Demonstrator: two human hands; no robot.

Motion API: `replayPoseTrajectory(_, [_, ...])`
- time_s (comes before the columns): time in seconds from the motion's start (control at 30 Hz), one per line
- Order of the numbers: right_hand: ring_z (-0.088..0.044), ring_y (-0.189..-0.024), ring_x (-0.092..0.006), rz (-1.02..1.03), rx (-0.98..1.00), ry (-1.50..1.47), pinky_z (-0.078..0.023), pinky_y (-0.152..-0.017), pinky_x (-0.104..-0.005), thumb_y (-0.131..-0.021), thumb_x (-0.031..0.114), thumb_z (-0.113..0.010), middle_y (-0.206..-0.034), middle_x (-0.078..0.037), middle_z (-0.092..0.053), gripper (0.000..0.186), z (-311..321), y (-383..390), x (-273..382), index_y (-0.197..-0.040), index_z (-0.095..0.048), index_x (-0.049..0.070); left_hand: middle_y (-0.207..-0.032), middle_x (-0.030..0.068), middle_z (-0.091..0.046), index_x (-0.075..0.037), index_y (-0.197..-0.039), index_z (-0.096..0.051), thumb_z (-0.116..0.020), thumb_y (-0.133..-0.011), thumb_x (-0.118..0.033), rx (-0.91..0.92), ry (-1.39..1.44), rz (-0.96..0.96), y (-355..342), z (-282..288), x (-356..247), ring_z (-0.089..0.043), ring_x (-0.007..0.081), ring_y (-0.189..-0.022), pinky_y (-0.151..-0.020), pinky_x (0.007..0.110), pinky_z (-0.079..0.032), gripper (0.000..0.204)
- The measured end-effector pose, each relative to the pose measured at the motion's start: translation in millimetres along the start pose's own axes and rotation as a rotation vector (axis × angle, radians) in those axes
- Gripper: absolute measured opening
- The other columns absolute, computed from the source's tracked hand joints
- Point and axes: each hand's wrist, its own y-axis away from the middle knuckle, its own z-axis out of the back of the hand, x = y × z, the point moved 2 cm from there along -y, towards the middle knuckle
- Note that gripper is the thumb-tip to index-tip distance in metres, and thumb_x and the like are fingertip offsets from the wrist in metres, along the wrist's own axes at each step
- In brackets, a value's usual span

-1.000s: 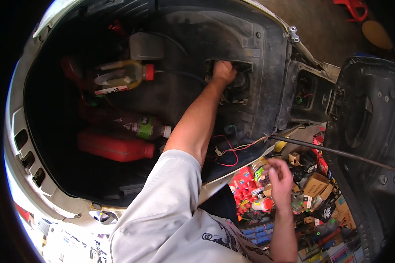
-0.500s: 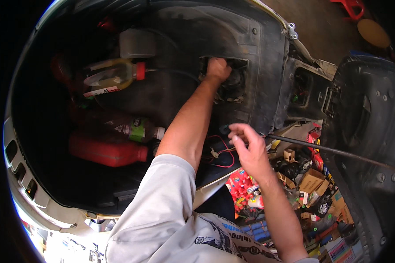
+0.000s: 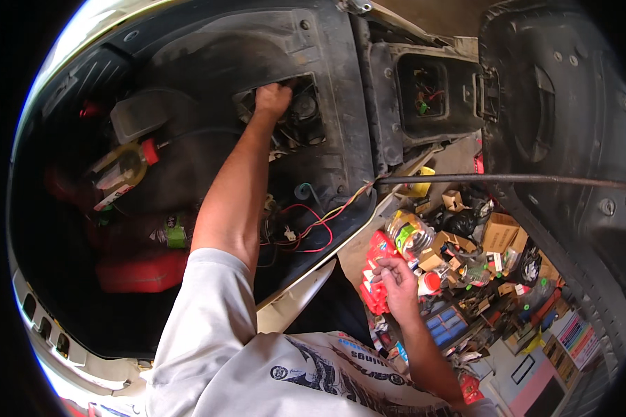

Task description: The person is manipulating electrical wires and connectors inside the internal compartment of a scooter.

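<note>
My left hand [image 3: 273, 101] reaches into a square opening [image 3: 311, 132] in the floor of a black storage bucket [image 3: 188, 59], which looks like a scooter's under-seat compartment. Its fingers are closed, and whatever they grip is hidden. Dark mechanical parts [image 3: 303, 106] show beside the hand inside the opening. My right hand [image 3: 398, 283] hovers outside the bucket, above the clutter at the lower right. Its fingers are loosely bent, with the thumb a little apart, and I see nothing held in it. Red and yellow wires [image 3: 320, 224] with a white connector [image 3: 289, 234] lie between my arms.
In the bucket lie a red-capped bottle [image 3: 122, 167], a green-labelled bottle [image 3: 176, 231], a red container [image 3: 142, 271] and a translucent box [image 3: 135, 117]. A dark rod [image 3: 508, 178] crosses to a raised black panel [image 3: 577, 104]. Cardboard boxes [image 3: 501, 233] and bottles crowd the lower right.
The view has shifted, so the bucket sits further left. My right hand has moved away from the bucket's edge and the rod, over the clutter. My left hand stays in the opening.
</note>
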Motion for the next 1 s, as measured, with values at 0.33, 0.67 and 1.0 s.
replayPoseTrajectory(0.33, [-0.06, -0.079, -0.0117, 0.005, 0.041, 0.068, -0.05, -0.073, -0.0243, -0.091, 0.0, -0.048, -0.09, -0.007, -0.06, 0.015, -12.0, -2.3, 9.3, -0.105, -0.055, -0.003, -0.116, 0.019, -0.059, -0.006, -0.113, -0.06, -0.064, -0.08, -0.031, -0.022, 0.073, 0.062, 3.6, 0.9, -0.3, -0.052, 0.038, -0.111, -0.094, 0.041, -0.041, 0.042])
replayPoseTrajectory(0.67, [-0.063, -0.08, -0.0184, 0.515, 0.229, 0.298, -0.05, -0.073, -0.0287, -0.086, -0.002, -0.052, -0.09, -0.012, -0.063, 0.019, -112.2, -121.8, 125.3, -0.104, -0.057, -0.001, -0.115, 0.0181, -0.06, -0.006, -0.116, -0.058, -0.061, -0.083, -0.021, 0.078, 0.113, 0.014, 7.5, 4.4, -5.8, -0.052, 0.0361, -0.112, -0.092, 0.039, -0.042, 0.036])
replayPoseTrajectory(1.0, [-0.06, -0.088, -0.0322, 1.056, -0.041, 1.214, -0.046, -0.084, -0.0407, -0.074, -0.003, -0.055, -0.107, -0.02, -0.055, 0.04, -184.2, -216.9, 149.0, -0.115, -0.054, -0.006, -0.106, 0.0228, -0.062, 0.0, -0.103, -0.063, -0.062, -0.081, -0.026, 0.12, 0.078, 0.149, 12.0, 6.9, -8.0, -0.057, 0.0373, -0.104, -0.089, 0.041, -0.045, 0.034])
